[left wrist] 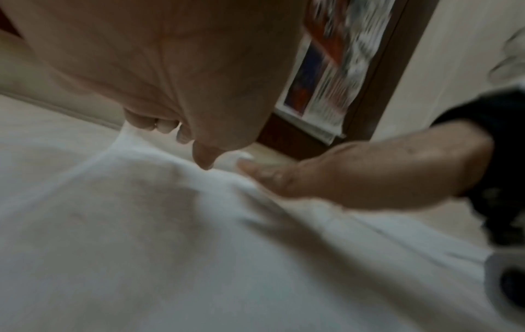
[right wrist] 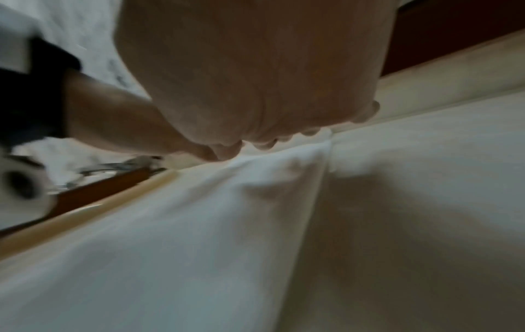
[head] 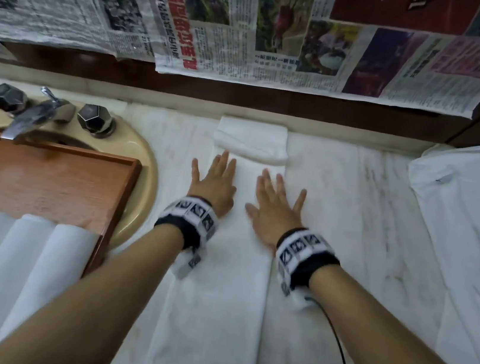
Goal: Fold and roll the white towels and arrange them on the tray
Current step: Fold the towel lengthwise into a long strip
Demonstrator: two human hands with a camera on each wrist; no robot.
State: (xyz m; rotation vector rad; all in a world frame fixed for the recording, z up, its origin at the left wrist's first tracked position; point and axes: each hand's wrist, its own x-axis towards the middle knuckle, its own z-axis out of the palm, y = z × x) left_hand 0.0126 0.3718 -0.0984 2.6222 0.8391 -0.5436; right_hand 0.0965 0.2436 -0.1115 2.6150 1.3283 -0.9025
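- Both hands lie flat, fingers straight and spread, gripping nothing: the left hand (head: 214,186) and right hand (head: 273,210) press side by side on a long folded white towel (head: 214,302).
- The towel runs as a strip along the marble counter (head: 350,229); its far end is already turned into a small roll (head: 252,141), just beyond the fingertips.
- Rolling looks barely begun. Next, the fingers likely need to curl onto that roll and keep its edges even.
- The wooden tray (head: 118,195), to the left over the sink (head: 147,149), already holds several rolled towels (head: 17,267).

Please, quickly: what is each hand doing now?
Left hand: open, flat on the folded towel.
Right hand: open, flat on the same towel.
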